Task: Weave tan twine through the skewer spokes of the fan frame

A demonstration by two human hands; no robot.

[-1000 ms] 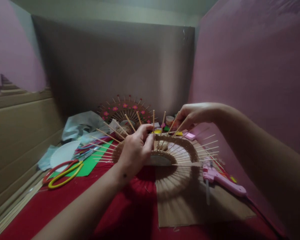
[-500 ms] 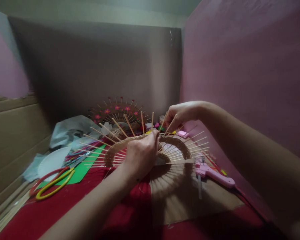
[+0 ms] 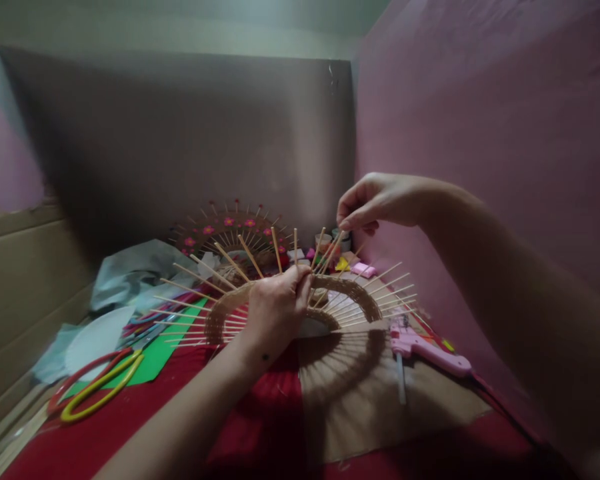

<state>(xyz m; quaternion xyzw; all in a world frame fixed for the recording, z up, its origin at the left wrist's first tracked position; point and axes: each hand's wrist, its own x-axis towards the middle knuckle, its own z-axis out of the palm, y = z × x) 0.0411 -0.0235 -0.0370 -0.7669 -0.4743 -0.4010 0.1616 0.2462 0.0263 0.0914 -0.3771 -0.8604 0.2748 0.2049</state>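
Observation:
A half-round craft piece (image 3: 360, 300) of thin wooden skewers with twine woven into a band stands on a cardboard sheet (image 3: 380, 393). My left hand (image 3: 275, 310) is closed on the woven band near its top middle, fingertips pinched among the skewers. My right hand (image 3: 375, 203) is raised above the skewer tips on the right, fingers pinched together; what it pinches is too thin to make out, perhaps twine.
A pink glue gun (image 3: 427, 350) lies right of the piece, cord trailing forward. Red and yellow rings (image 3: 93, 387), green paper (image 3: 155, 350), a white plate (image 3: 97, 337) and grey cloth (image 3: 135, 270) sit left. A finished flowered fan (image 3: 227, 230) leans at the back. Pink wall right, cardboard left.
My right hand has lifted up and away from the skewers, from among the tips to well above them. My left hand stays gripping the woven band. The camera has drifted slightly right.

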